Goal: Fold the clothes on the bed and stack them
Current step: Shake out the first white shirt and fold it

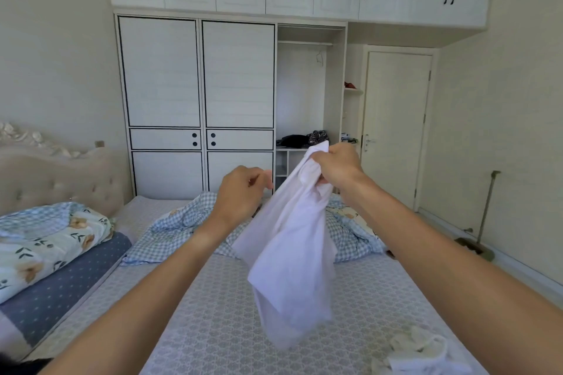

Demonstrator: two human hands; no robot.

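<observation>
A white garment (292,253) hangs in the air above the bed (213,313), bunched and drooping. My right hand (338,167) grips its top edge at about chest height. My left hand (243,192) is raised just to the left of the cloth, fingers curled with thumb and fingertips close together; whether it pinches the fabric is unclear. Another crumpled white garment (423,350) lies on the bed at the near right.
A blue checked duvet (179,228) is heaped across the middle of the bed. Folded floral bedding (45,243) and a blue dotted pillow (61,283) lie at the left by the headboard. A wardrobe (201,100) stands behind; a broom (484,216) leans on the right wall.
</observation>
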